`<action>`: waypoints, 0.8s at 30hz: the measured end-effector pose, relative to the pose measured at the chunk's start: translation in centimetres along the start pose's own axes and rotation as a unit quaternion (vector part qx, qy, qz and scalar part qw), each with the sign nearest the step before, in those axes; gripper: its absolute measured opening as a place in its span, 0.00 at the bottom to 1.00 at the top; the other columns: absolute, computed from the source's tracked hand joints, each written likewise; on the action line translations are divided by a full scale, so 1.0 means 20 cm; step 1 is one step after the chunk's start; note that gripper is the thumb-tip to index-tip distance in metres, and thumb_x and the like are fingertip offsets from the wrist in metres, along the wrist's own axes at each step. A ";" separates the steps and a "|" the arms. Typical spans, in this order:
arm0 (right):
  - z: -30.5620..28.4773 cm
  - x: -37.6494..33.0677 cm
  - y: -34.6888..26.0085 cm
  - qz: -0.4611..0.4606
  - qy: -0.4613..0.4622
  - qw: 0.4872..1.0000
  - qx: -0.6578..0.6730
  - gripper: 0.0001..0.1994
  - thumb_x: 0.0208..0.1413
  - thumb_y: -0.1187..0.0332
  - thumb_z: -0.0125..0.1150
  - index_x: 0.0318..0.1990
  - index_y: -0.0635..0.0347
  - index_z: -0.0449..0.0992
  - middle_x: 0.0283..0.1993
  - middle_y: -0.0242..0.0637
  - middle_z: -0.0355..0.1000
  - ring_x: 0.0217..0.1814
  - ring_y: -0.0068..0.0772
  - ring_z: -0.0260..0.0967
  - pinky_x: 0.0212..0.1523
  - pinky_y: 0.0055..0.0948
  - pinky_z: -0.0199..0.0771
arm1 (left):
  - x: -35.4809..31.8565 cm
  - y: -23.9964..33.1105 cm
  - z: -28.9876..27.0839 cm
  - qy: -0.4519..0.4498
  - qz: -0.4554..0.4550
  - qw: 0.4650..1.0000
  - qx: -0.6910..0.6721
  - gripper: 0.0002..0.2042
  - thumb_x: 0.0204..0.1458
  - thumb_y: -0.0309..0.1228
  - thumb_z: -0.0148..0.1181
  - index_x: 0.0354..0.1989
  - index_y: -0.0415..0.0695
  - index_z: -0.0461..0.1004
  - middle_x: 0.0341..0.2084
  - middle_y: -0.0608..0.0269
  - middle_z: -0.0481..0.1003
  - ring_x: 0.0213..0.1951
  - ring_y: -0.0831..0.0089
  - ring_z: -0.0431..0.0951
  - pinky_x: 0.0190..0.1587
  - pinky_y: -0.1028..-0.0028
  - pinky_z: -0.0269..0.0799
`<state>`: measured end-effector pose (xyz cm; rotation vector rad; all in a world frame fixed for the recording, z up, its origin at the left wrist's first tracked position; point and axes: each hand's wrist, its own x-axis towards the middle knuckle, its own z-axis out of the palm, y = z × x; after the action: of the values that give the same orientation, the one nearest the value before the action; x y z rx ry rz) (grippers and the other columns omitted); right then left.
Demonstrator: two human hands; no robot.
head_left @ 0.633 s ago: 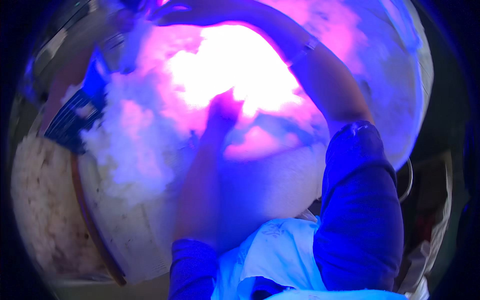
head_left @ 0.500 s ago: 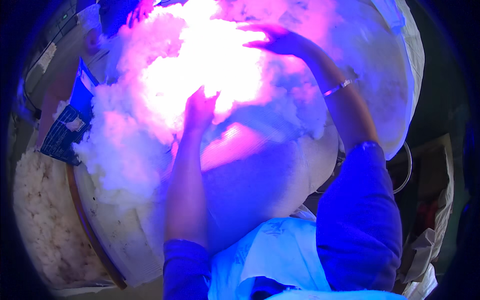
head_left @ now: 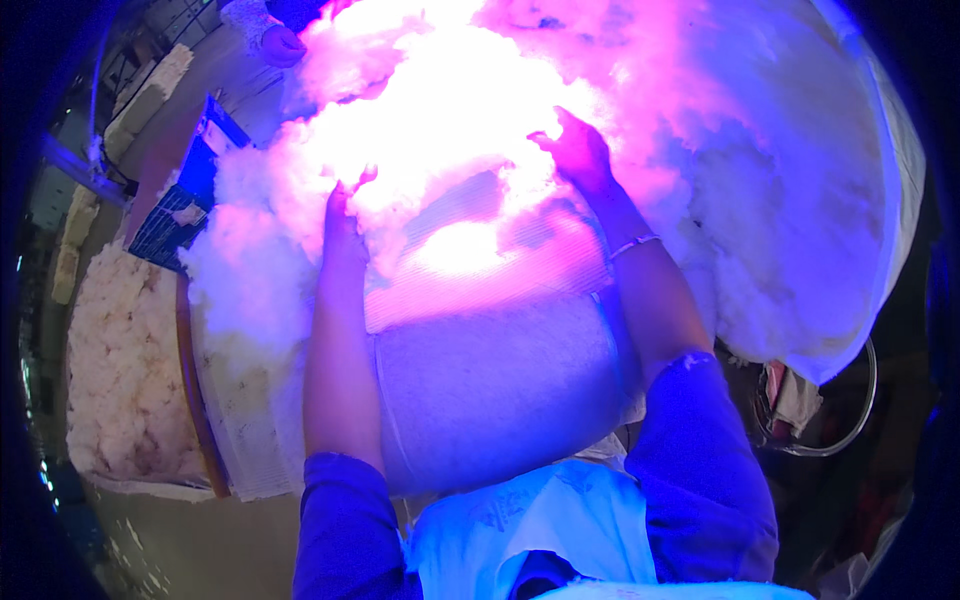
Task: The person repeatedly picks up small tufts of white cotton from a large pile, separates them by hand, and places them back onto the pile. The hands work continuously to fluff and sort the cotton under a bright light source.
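Cotton fluff [head_left: 440, 130] piled on the worktop [head_left: 500, 380]; my left hand [head_left: 340, 225] and right hand [head_left: 580, 155] press into it, fingers spread, gripping nothing.

Single head view, steeply downward, close over a table [head_left: 480, 400], seemingly overexposed.

Dark blue printed package [head_left: 185, 205] at the left, beside the fluffy heap.

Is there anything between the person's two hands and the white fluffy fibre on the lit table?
Nothing visible does. The left hand and the right hand both lie directly on the fibre, at the edge of the pile, with the bare mesh surface just below them. Glare hides the fingertips.
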<state>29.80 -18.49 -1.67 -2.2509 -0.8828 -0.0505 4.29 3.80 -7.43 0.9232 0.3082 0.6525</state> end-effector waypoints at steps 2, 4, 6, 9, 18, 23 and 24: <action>-0.06 -0.03 -0.05 -0.118 0.052 0.989 -0.077 0.38 0.43 0.45 0.65 0.58 0.60 0.65 0.50 0.45 0.71 0.54 0.43 0.68 0.55 0.41 0.66 | 0.04 -0.01 -0.06 -0.061 -0.056 0.995 -0.059 0.30 0.56 0.51 0.48 0.58 0.39 0.60 0.47 0.53 0.70 0.43 0.68 0.75 0.43 0.67 0.75; -0.09 -0.08 -0.12 -0.234 0.120 0.956 -0.127 0.38 0.41 0.44 0.66 0.58 0.58 0.65 0.53 0.45 0.69 0.56 0.44 0.66 0.58 0.43 0.62 | 0.05 -0.02 -0.06 -0.081 -0.092 0.989 -0.078 0.30 0.55 0.51 0.48 0.58 0.39 0.60 0.48 0.51 0.70 0.44 0.65 0.75 0.44 0.65 0.75; -0.08 -0.14 -0.22 -0.344 0.202 0.911 -0.105 0.38 0.41 0.44 0.66 0.58 0.56 0.65 0.56 0.44 0.67 0.58 0.44 0.64 0.61 0.45 0.58 | 0.04 -0.02 0.00 -0.056 -0.100 0.992 -0.056 0.30 0.55 0.51 0.47 0.58 0.39 0.61 0.48 0.50 0.70 0.44 0.65 0.75 0.45 0.65 0.74; 0.01 -0.26 -0.35 -0.382 -0.010 0.911 0.156 0.31 0.46 0.50 0.65 0.56 0.53 0.67 0.48 0.42 0.72 0.53 0.45 0.68 0.60 0.45 0.59 | -0.03 -0.01 0.15 -0.006 -0.097 0.995 0.004 0.29 0.55 0.51 0.47 0.57 0.39 0.62 0.47 0.48 0.71 0.43 0.64 0.75 0.44 0.65 0.74; 0.05 -0.03 -0.12 0.030 -0.148 0.971 0.184 0.15 0.58 0.65 0.54 0.47 0.68 0.72 0.29 0.36 0.71 0.30 0.22 0.68 0.32 0.26 0.70 | -0.09 0.10 0.17 0.046 -0.098 0.993 0.048 0.20 0.56 0.40 0.49 0.54 0.41 0.66 0.40 0.59 0.71 0.29 0.72 0.71 0.32 0.74 0.72; 0.09 -0.04 -0.11 -0.022 -0.057 0.952 0.299 0.14 0.57 0.64 0.53 0.43 0.68 0.73 0.23 0.30 0.67 0.24 0.17 0.62 0.26 0.23 0.65 | -0.02 0.14 0.16 0.029 0.007 0.982 0.186 0.16 0.56 0.33 0.50 0.52 0.42 0.67 0.38 0.64 0.71 0.27 0.76 0.70 0.31 0.78 0.70; 0.09 -0.06 -0.12 -0.015 -0.063 0.950 0.305 0.14 0.57 0.64 0.53 0.42 0.68 0.73 0.22 0.29 0.66 0.24 0.17 0.61 0.26 0.23 0.65 | -0.02 0.17 0.20 0.037 0.057 0.967 0.246 0.16 0.57 0.32 0.50 0.53 0.42 0.66 0.39 0.64 0.71 0.32 0.76 0.71 0.35 0.79 0.71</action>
<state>27.11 -16.85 -1.84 -1.6720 -0.8550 0.3163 4.83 2.45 -2.42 1.4004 0.5003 0.7327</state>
